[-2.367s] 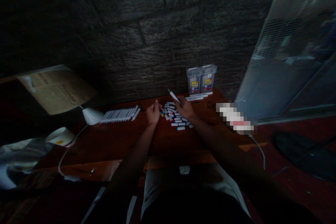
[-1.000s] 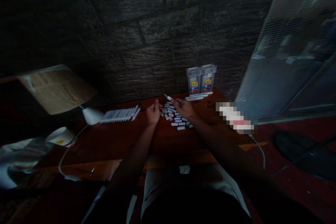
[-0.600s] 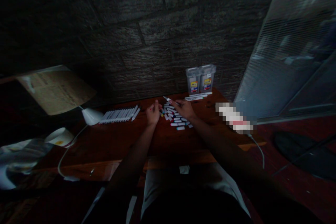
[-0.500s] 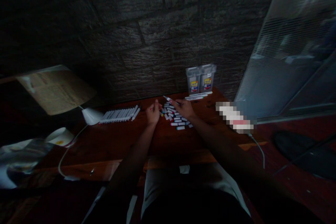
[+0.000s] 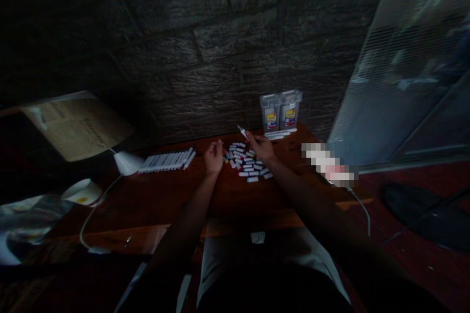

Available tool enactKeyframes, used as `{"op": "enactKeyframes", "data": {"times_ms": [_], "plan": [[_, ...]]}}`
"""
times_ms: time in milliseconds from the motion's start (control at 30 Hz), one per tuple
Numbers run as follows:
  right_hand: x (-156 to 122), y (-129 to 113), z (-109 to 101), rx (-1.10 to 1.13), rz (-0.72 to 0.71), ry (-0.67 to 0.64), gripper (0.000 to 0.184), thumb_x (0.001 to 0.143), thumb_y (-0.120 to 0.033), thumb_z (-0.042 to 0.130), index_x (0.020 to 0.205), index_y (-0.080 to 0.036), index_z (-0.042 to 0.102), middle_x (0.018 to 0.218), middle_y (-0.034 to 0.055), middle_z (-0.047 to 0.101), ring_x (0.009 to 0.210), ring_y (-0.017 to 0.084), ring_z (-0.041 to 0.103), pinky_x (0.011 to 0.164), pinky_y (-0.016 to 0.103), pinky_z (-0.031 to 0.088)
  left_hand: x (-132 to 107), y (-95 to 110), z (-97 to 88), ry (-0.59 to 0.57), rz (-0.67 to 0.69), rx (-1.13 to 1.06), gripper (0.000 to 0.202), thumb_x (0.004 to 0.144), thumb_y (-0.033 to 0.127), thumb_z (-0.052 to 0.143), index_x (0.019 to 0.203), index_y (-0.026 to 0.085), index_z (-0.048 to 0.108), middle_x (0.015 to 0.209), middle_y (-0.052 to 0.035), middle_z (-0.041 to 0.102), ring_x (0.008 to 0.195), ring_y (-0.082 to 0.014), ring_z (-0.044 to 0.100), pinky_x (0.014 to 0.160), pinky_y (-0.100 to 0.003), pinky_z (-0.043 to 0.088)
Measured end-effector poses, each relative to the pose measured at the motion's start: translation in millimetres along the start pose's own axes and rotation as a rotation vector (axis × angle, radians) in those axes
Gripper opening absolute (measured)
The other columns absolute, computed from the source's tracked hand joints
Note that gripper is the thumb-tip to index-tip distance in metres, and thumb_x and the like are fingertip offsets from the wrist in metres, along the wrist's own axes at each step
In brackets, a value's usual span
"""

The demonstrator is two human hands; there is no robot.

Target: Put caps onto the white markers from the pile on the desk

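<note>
In the head view, my right hand [image 5: 261,148] grips a white marker [image 5: 243,132], its narrow end pointing up and to the left. Just left of it, my left hand [image 5: 213,158] is closed, fingers bent together; a bit of red shows at the fingers, but what they hold is too small and dark to make out. Between and below the hands lies a loose pile of short white marker caps [image 5: 253,173] with coloured ends. Several white markers [image 5: 281,134] lie side by side beyond my right hand.
A neat row of white markers [image 5: 167,160] lies at left, near a lamp [image 5: 127,162] and a paper cup [image 5: 82,191]. Two clear plastic cases [image 5: 281,110] stand against the brick wall. A blurred-out white object [image 5: 326,164] with a cable sits at right.
My right hand has shifted a little to the right with the marker, whose tip has moved up and away from my left hand. My left hand stays almost in place.
</note>
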State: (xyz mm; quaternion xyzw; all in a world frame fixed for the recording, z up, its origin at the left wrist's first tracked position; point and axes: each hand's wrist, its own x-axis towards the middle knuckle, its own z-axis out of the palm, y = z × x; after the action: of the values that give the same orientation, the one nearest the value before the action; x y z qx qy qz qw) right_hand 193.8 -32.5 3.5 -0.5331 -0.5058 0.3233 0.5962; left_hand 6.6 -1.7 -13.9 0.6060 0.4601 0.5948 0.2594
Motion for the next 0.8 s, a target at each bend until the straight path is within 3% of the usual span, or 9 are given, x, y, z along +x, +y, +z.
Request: {"op": "enactKeyframes", "data": {"times_ms": [100,200,300,433,533,800], "plan": [[1.9,2.1,0.6,0.008,0.009,0.012,0.068,0.077,-0.082,0.055,0.069,-0.017,0.073,0.054,0.0019,0.061,0.057,0.016,0.059,0.055,0.027,0.042,-2.0,1.1,0.5,-0.040,-0.035,-0.007,0.035,0.093,0.054,0.058,0.080,0.021,0.061,0.061,0.0017,0.062,0.056,-0.0131,0.060,0.056,-0.023,0.045],[0.7,2.5,2.3,-0.016,0.005,0.020,0.066,0.079,-0.080,0.056,0.070,-0.017,0.074,0.056,0.0024,0.063,0.059,0.016,0.061,0.057,0.027,0.043,-5.6,1.0,1.4,-0.123,0.024,-0.012,0.026,0.090,0.047,0.064,0.087,0.022,0.065,0.068,0.0006,0.067,0.064,-0.0145,0.064,0.064,-0.025,0.049],[-0.1,1.6,3.1,-0.011,0.019,0.037,0.066,0.080,-0.079,0.056,0.072,-0.016,0.074,0.061,0.0039,0.068,0.061,0.016,0.062,0.058,0.027,0.044,-9.8,1.7,2.5,-0.279,0.193,0.074,0.019,0.089,0.040,0.066,0.088,0.022,0.070,0.079,-0.0024,0.072,0.076,-0.0169,0.068,0.076,-0.028,0.051],[-1.0,-2.1,2.5,-0.021,0.013,0.063,0.069,0.081,-0.080,0.054,0.074,-0.015,0.075,0.068,0.0060,0.072,0.065,0.016,0.065,0.060,0.026,0.045,-12.1,3.0,4.7,-0.538,0.501,0.193,0.018,0.088,0.036,0.070,0.077,0.022,0.071,0.084,-0.0053,0.076,0.087,-0.0210,0.069,0.087,-0.036,0.050],[-2.4,-5.0,2.3,-0.043,-0.005,0.063,0.068,0.082,-0.079,0.054,0.073,-0.015,0.075,0.066,0.0057,0.071,0.066,0.017,0.067,0.061,0.026,0.045,-11.8,4.0,5.4,-0.600,0.640,0.181,0.017,0.088,0.034,0.072,0.078,0.021,0.071,0.088,-0.0064,0.077,0.089,-0.0215,0.069,0.089,-0.040,0.050],[-1.2,-1.7,2.6,-0.026,-0.038,0.056,0.065,0.083,-0.077,0.054,0.073,-0.016,0.074,0.067,0.0043,0.070,0.068,0.016,0.066,0.066,0.027,0.045,-20.1,16.0,4.2,-0.708,0.672,0.213,0.018,0.082,0.039,0.080,0.081,0.022,0.076,0.107,-0.0089,0.073,0.108,-0.0250,0.066,0.098,-0.044,0.048]]}}
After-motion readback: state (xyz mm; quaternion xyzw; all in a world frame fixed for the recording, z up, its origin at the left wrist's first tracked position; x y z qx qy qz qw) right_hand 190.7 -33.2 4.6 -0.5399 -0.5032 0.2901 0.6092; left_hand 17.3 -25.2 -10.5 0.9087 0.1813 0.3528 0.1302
